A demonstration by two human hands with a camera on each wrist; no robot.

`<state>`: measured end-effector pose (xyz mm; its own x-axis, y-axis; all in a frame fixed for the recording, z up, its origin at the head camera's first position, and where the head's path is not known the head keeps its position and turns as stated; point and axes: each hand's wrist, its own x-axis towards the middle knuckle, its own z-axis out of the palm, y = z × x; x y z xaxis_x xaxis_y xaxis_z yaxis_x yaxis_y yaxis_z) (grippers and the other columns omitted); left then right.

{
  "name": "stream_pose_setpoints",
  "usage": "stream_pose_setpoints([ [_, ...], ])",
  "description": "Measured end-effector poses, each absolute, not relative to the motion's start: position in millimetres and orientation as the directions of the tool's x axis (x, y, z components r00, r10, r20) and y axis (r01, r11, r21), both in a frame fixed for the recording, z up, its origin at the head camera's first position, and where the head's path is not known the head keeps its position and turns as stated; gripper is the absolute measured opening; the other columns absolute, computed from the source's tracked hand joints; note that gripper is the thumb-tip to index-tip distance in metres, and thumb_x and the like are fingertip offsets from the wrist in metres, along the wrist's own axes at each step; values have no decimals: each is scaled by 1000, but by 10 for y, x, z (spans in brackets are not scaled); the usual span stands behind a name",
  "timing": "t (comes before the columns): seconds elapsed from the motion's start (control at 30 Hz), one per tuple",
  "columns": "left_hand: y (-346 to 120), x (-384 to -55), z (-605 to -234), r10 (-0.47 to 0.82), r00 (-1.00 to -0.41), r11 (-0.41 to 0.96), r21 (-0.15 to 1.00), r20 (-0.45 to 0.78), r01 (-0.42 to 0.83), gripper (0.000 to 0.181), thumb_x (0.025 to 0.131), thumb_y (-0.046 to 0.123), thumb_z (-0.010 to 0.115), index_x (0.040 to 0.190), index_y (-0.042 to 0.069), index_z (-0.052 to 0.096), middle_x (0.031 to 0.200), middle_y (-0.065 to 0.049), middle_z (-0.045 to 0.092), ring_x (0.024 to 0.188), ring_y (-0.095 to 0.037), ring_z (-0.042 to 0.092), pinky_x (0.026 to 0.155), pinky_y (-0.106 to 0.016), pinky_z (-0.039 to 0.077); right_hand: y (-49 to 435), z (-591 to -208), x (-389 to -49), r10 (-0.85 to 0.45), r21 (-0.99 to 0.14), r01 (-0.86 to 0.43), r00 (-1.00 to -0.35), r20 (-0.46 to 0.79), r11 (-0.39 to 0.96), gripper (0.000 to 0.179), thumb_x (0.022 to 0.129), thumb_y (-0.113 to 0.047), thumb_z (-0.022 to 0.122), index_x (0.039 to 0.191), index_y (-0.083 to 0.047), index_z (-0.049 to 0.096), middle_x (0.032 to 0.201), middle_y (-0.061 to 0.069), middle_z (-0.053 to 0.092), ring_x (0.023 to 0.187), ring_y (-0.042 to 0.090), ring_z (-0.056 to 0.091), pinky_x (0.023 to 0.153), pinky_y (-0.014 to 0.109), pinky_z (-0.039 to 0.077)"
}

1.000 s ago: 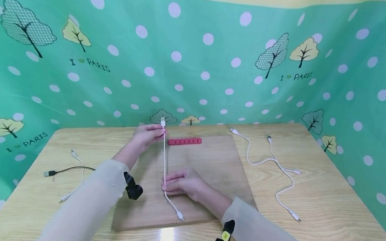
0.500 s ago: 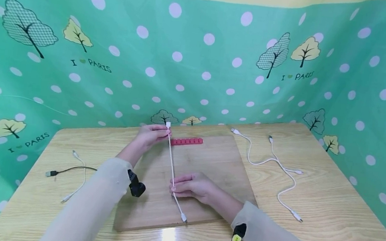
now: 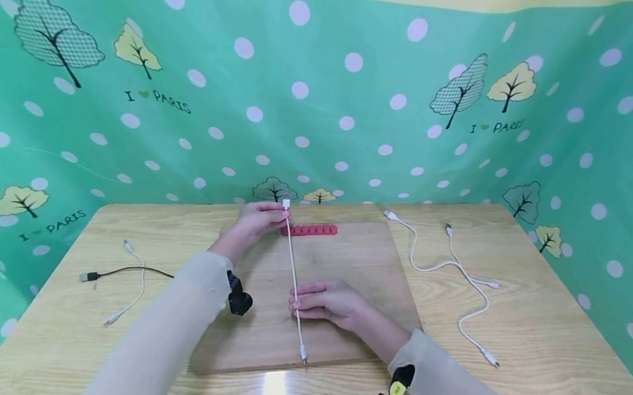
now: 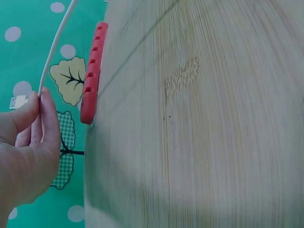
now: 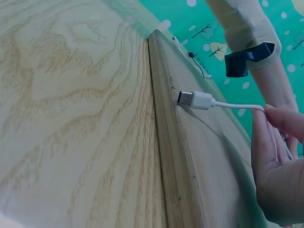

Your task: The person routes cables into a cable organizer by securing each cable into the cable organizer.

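Note:
A white USB cable is stretched nearly straight over the wooden board. Near its far end, just below the flat USB-A plug, my left hand pinches it between thumb and fingertips. My right hand pinches the cable nearer to me; its small USB-C plug sticks out past those fingers, over the board's near edge. Along the board's far edge lies a red cable holder with a row of slots, just right of my left hand and apart from it.
Two white cables, one and another, cross on the table right of the board. To its left, a black USB cable crosses a short white cable. A green dotted cloth hangs behind the table.
Both hands have shifted slightly to the right with the cable. Its near part, bent a second ago, is now straighter. The other cables stay as they were.

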<state>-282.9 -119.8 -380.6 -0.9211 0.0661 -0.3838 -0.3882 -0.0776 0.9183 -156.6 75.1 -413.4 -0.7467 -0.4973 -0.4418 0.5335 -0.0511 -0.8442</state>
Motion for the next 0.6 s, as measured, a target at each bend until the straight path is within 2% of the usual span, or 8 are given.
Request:
stream_pose_setpoints([
  [0.13, -1164, -2875, -3803, 49, -914, -51, 913, -402, -404, 41, 88, -5, 63, 128, -3, 55, 116, -16, 64, 83, -12, 68, 93, -25, 57, 768, -4134, -1581, -497, -845, 532, -747, -441, -49, 39, 86, 11, 59, 125, 15, 53, 83, 2, 74, 78, 13, 72, 85, 30, 61],
  [0.23, -1134, -2924, -3823, 46, -914, -44, 913, -403, -405, 40, 88, -5, 63, 127, -3, 56, 121, -18, 62, 86, -13, 69, 97, -27, 56, 774, -4137, -1598, -484, -845, 533, -752, -448, -45, 40, 85, 11, 60, 124, 15, 53, 83, 4, 75, 78, 14, 72, 86, 31, 60],
  [0.37, -1116, -2984, -3891, 31, -918, -19, 919, -394, -395, 39, 87, -4, 64, 125, -2, 57, 112, -14, 66, 89, -15, 70, 99, -29, 55, 771, -4145, -1623, -472, -844, 535, -754, -457, -38, 40, 85, 11, 61, 124, 15, 53, 83, 5, 75, 79, 15, 73, 86, 32, 60],
  [0.5, -1132, -3025, -3987, 17, -927, 26, 927, -373, -373, 39, 87, -1, 66, 124, -3, 58, 101, -9, 70, 100, -21, 71, 97, -29, 56, 764, -4175, -1630, -477, -849, 528, -754, -451, -31, 39, 85, 10, 61, 123, 16, 53, 84, 5, 75, 79, 15, 73, 85, 30, 60],
  [0.6, -1147, -3048, -4053, 12, -933, 41, 932, -360, -359, 39, 86, -2, 67, 124, -3, 58, 103, -12, 72, 98, -20, 72, 91, -26, 58, 754, -4204, -1627, -479, -850, 527, -754, -450, -31, 37, 86, 9, 61, 122, 16, 54, 82, 5, 75, 78, 14, 73, 84, 29, 61],
])
